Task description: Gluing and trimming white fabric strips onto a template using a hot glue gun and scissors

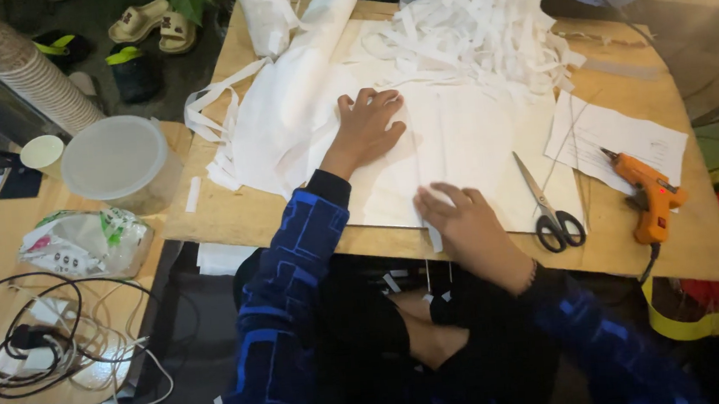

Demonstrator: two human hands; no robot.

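My left hand [366,126] lies flat, fingers spread, pressing on a large white sheet [466,142] spread over a wooden board [232,216]. My right hand [464,224] rests at the sheet's near edge, its fingers pinching a narrow white strip [433,237] that hangs over the board's front edge. Both sleeves are dark blue. Black-handled scissors [551,208] lie shut just right of my right hand. An orange glue gun [650,194] lies further right on a smaller white paper [615,135].
A heap of white paper strips [482,26] sits at the back of the board. To the left are a clear lidded tub [119,161], a stack of paper cups [20,66], a plastic packet [85,242] and tangled cables [41,338]. Sandals [153,26] lie on the floor.
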